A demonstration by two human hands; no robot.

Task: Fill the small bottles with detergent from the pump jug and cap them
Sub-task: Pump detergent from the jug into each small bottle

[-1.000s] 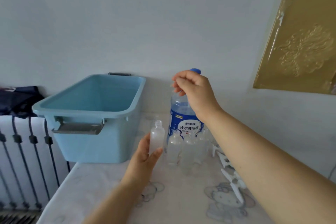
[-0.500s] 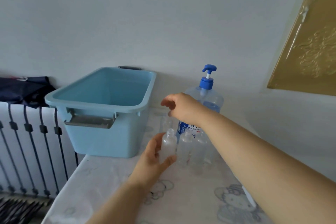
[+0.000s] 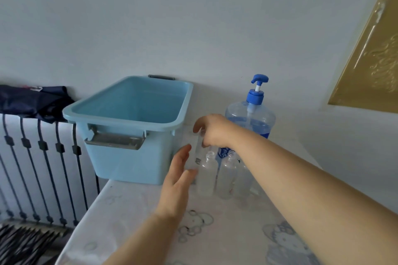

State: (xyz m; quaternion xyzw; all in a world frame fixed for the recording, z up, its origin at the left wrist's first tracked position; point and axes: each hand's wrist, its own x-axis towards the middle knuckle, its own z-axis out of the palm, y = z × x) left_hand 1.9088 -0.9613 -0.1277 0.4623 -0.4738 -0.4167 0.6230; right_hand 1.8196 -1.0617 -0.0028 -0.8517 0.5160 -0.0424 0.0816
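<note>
Pump jug [image 3: 251,118]: one, with one blue pump head.
Small bottles [image 3: 225,175]: four countable. Three stand in row just in front of pump jug. Fourth small bottle [image 3: 197,155] front-left of pump jug, neck gripped by right hand [image 3: 215,131]. Forearm covers part of group, so total unsure.
Hands: two. Left hand [image 3: 176,185] flat-fingered, front-left of pump jug.
Blue tub [image 3: 129,163]: one, left of pump jug, two grey handles.
Dark cloth [image 3: 32,101]: one, far left of pump jug.
Gold panel [image 3: 374,66]: one, right of pump jug.
Counter [image 3: 129,211]: one.
</note>
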